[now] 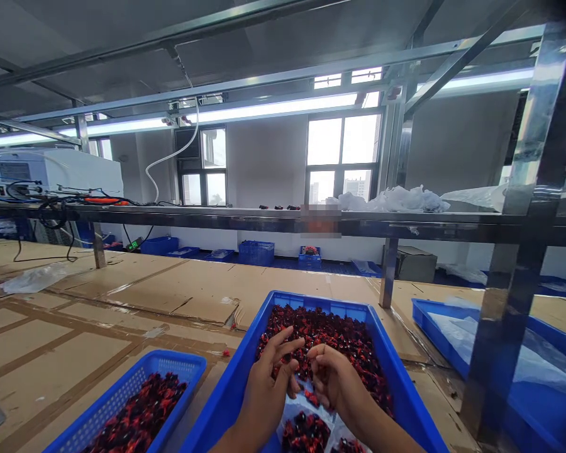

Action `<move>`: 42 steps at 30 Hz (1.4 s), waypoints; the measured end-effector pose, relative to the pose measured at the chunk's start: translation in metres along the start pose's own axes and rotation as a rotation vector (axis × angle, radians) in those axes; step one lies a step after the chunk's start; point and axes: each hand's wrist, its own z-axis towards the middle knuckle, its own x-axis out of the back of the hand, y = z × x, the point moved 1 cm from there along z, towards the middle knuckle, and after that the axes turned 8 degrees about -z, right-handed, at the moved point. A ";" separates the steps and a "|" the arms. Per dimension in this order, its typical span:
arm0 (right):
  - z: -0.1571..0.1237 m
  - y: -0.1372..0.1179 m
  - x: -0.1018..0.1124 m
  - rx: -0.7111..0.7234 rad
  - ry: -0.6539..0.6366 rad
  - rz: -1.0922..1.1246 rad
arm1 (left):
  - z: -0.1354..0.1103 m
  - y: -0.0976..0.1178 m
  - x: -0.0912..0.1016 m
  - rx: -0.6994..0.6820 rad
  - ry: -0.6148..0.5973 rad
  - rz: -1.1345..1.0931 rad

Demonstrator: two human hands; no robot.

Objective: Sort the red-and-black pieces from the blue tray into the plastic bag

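Both my hands are over a deep blue tray (pixel 408 384) filled with small red-and-black pieces (pixel 330 321) whose kind I cannot make out. My left hand (pixel 270 384) has its fingers stretched and apart, with dark pieces showing in the gap by the thumb. Close by on the right, my right hand (pixel 337 380) is curled, thumb and forefinger pinched together; whatever they hold is hidden or too small to name. Below the hands, clear plastic (pixel 290 412) lies in the tray, with a separate heap of pieces (pixel 306 433) on it.
Left of the tray stands a blue perforated basket (pixel 179 360) of similar pieces. Cardboard covers the table (pixel 99 340). A metal post (pixel 504 314) rises at right before another blue tray (pixel 424 308) holding plastic sheets. A metal shelf (pixel 245 217) crosses ahead, bearing white plastic bags (pixel 396 200).
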 end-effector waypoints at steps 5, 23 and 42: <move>-0.003 0.009 -0.009 -0.158 -0.158 0.015 | -0.003 0.005 -0.001 -0.016 -0.032 0.035; -0.012 0.004 -0.013 -0.095 -0.259 0.247 | -0.010 0.014 -0.011 0.050 -0.070 0.089; -0.009 -0.011 -0.003 -0.154 -0.245 0.443 | 0.021 -0.048 0.021 0.597 0.016 -0.246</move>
